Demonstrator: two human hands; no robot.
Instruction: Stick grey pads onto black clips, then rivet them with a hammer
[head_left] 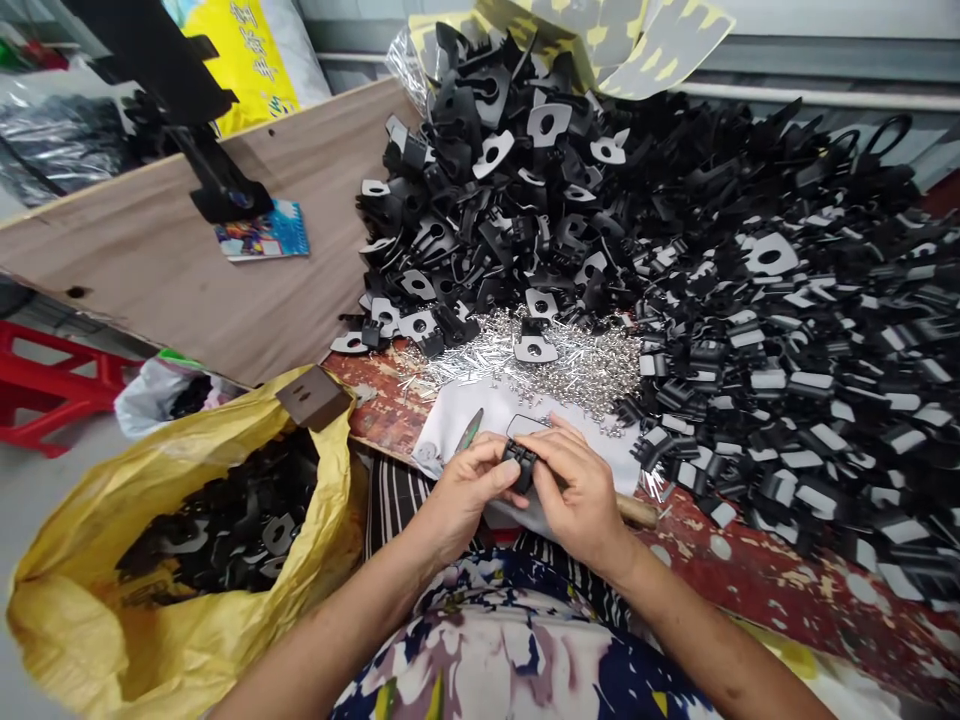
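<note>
Close to my body, a small black plastic clip part (pixel 519 464) is pinched between both hands. My left hand (pixel 476 482) is closed on its left side, thumb across the front. My right hand (pixel 577 482) grips the other side with thumb and fingers. Under the hands lies a pale cloth (pixel 465 405), with a green-and-dark pointed tool (pixel 472 428) just beyond my left fingers. A wooden handle (pixel 637 511) sticks out beneath my right hand. Behind the cloth is a heap of small shiny metal pins (pixel 577 365), and a black clip piece with a grey pad (pixel 535 346) rests on it.
A large pile of black clip parts (pixel 480 215) rises at the back, and smaller padded black pieces (pixel 772 380) spread rightward over the worn red table (pixel 802 590). At left are a wooden board (pixel 150 240), an open yellow sack (pixel 67 580) of black parts and a red stool (pixel 60 380).
</note>
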